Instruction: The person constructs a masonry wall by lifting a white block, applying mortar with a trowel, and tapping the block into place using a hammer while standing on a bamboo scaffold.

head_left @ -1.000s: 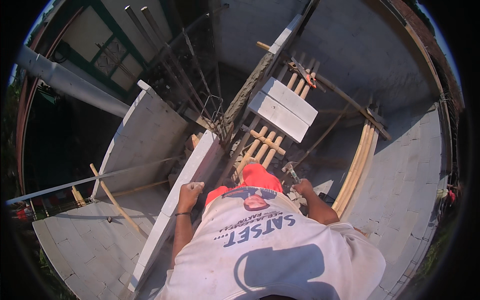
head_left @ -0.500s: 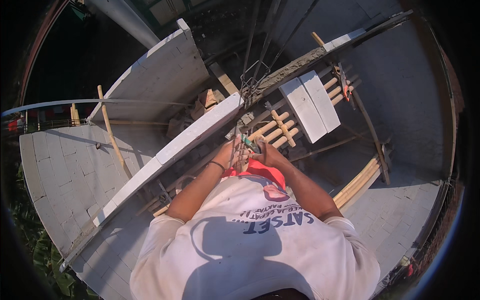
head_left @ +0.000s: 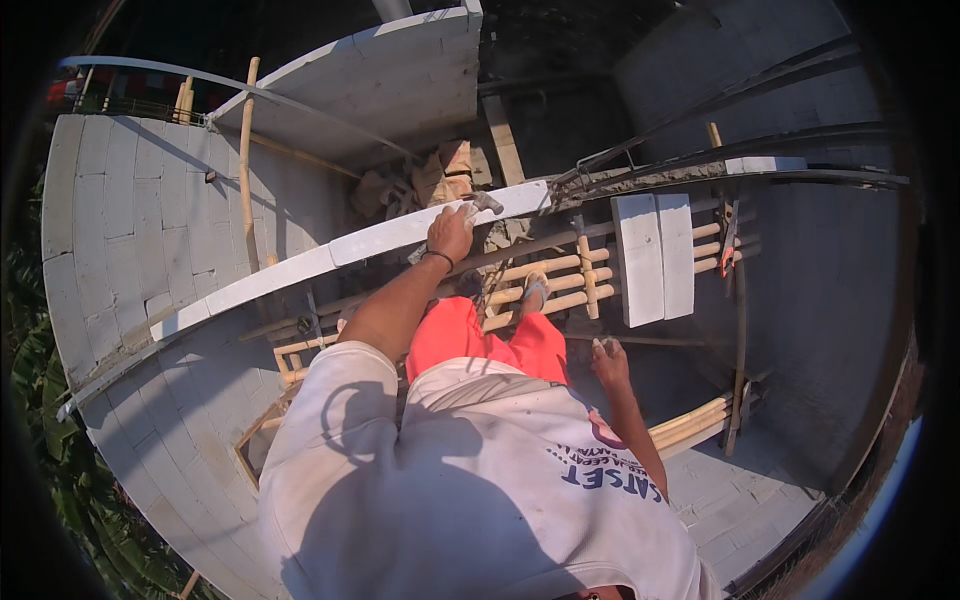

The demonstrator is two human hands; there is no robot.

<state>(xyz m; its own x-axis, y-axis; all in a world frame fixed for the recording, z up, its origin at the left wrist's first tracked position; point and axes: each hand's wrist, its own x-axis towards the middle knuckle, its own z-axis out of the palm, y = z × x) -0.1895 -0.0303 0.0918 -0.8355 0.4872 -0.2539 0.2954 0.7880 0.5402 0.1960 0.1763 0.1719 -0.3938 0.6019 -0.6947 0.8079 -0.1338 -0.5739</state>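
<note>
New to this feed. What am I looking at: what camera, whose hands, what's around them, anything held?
There is no machine here: a person wears a wide fisheye camera on the head, looking down over their own white shirt and red shorts. Straight edges bend near the rim. The person stands on a bamboo scaffold between white block walls. The left hand rests on top of the narrow white wall, at a small hammer; whether it grips the hammer is unclear. The right hand hangs at the side, apparently empty. Two loose white blocks lie on the scaffold.

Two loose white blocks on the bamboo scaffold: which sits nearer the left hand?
The left white block, the wider-looking of the pair; the right white block lies beyond it, farther from the left hand on the wall top.
</note>
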